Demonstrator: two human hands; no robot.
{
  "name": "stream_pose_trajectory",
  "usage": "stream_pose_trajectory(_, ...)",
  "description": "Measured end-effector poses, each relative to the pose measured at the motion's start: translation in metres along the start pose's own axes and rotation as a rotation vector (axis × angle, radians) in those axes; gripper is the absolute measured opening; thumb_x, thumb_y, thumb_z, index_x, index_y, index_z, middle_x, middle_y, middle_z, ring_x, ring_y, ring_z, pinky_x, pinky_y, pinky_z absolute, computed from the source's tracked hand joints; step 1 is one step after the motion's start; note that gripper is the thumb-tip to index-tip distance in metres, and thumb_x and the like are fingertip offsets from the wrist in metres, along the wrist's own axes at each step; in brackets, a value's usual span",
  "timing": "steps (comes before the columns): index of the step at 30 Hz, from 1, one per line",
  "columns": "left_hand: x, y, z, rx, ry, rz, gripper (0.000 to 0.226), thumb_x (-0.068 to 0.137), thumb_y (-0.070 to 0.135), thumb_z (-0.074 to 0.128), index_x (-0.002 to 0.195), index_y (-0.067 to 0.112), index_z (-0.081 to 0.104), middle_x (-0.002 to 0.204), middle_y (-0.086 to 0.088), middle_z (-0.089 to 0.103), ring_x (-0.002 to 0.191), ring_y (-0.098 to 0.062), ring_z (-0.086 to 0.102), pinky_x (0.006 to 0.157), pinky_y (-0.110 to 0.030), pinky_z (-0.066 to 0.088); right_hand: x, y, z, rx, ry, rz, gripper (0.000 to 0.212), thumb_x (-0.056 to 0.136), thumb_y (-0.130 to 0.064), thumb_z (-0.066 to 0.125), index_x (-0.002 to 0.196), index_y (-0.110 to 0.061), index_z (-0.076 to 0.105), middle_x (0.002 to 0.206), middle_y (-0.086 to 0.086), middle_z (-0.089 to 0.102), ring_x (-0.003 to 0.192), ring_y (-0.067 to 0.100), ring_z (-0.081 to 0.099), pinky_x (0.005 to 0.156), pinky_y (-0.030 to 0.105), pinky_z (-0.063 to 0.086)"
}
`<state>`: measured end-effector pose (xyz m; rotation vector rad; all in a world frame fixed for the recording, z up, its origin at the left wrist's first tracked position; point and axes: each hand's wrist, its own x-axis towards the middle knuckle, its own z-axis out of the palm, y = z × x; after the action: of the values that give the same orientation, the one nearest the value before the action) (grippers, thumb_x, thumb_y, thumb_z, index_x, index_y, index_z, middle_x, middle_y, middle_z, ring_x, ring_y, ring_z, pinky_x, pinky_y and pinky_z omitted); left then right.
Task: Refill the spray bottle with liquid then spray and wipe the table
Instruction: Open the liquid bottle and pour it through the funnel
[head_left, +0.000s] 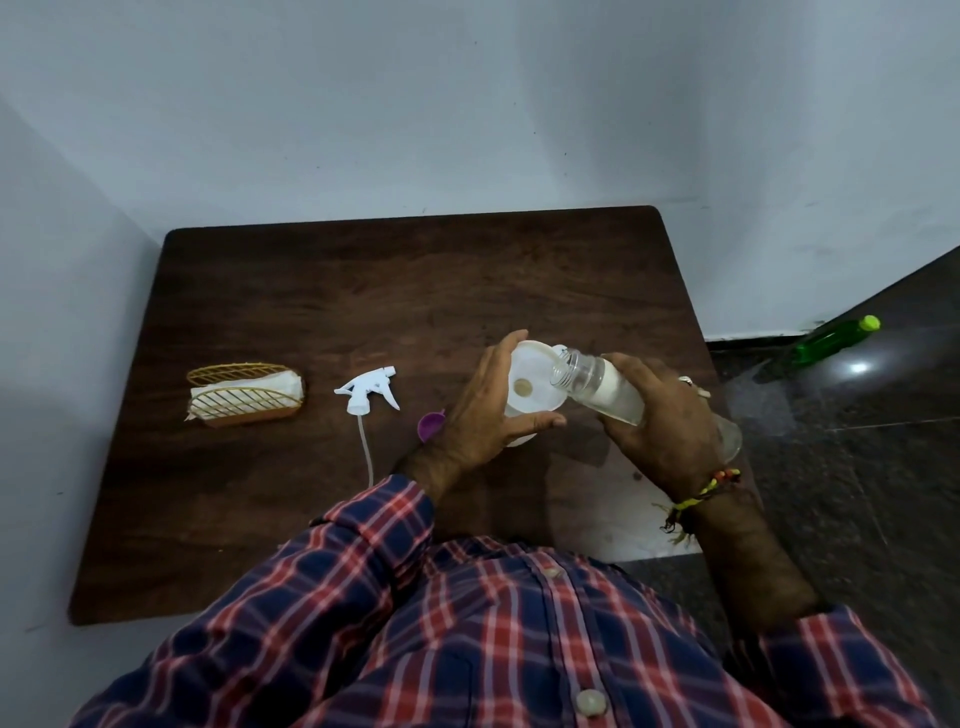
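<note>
On the dark wooden table (363, 291) my left hand (478, 415) grips a white funnel (530, 384) by its rim. Whatever the funnel sits in is mostly hidden under the hand. My right hand (660, 415) holds a clear bottle (597, 384), tilted with its open mouth at the funnel's edge and whitish liquid inside. The white spray trigger head (369, 395) lies on the table to the left, detached, its thin tube trailing toward me.
A purple cap (430, 423) lies just left of my left wrist. A gold wire holder with white tissues (244, 395) stands at the table's left. A green bottle (831, 340) lies on the dark floor to the right. Walls border the table's back and left.
</note>
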<state>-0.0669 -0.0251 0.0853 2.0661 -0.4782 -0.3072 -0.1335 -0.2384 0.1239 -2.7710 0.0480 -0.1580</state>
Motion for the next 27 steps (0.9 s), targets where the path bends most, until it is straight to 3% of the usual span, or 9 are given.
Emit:
stream_pose_trajectory(8,0.001,0.001,-0.003,0.015,-0.027,-0.017,0.105,0.071,0.04,0.085,0.151,0.016,0.021,0.15,-0.004,0.033,0.126,0.0,0.031,0.097,-0.001,0.022,0.002,-0.003,-0.004,-0.069,0.008,-0.035,0.066,0.073,-0.028,0.084,0.132,-0.023,0.056,0.117,0.007,0.066,0.096,0.034,0.068,0.075,0.049,0.058)
stream_pose_trajectory(15,-0.002,0.004,-0.006,0.003,-0.032,-0.019,0.103,0.072,0.036,0.085,0.151,0.015,0.021,0.151,-0.003,0.033,0.127,-0.001,0.031,0.094,0.005,0.024,0.001,-0.005,-0.006,-0.07,-0.004,-0.022,0.064,0.074,-0.029,0.082,0.132,-0.025,0.055,0.118,0.005,0.065,0.098,0.031,0.067,0.078,0.048,0.058)
stream_pose_trajectory(17,-0.003,0.008,-0.007,-0.004,-0.033,-0.026,0.102,0.073,0.032,0.085,0.151,0.013,0.022,0.151,-0.005,0.033,0.129,-0.002,0.031,0.097,0.001,0.024,0.0,-0.005,-0.006,-0.069,-0.008,-0.013,0.065,0.073,-0.029,0.082,0.132,-0.024,0.054,0.118,0.005,0.065,0.098,0.032,0.067,0.078,0.049,0.058)
stream_pose_trajectory(21,-0.004,0.015,-0.009,-0.015,-0.037,-0.035,0.1,0.074,0.028,0.085,0.151,0.011,0.023,0.151,-0.007,0.034,0.133,-0.01,0.034,0.107,-0.021,0.03,0.0,-0.006,-0.008,-0.077,-0.021,0.002,0.066,0.073,-0.029,0.083,0.132,-0.024,0.054,0.117,0.006,0.065,0.099,0.032,0.066,0.078,0.048,0.058)
stream_pose_trajectory(27,-0.004,0.019,-0.01,-0.005,-0.066,-0.038,0.101,0.075,0.029,0.084,0.151,0.011,0.021,0.152,-0.007,0.031,0.136,-0.015,0.033,0.11,-0.028,0.032,0.0,-0.006,-0.009,-0.089,-0.016,0.012,0.065,0.073,-0.029,0.082,0.132,-0.025,0.056,0.116,0.005,0.065,0.098,0.032,0.066,0.078,0.046,0.057)
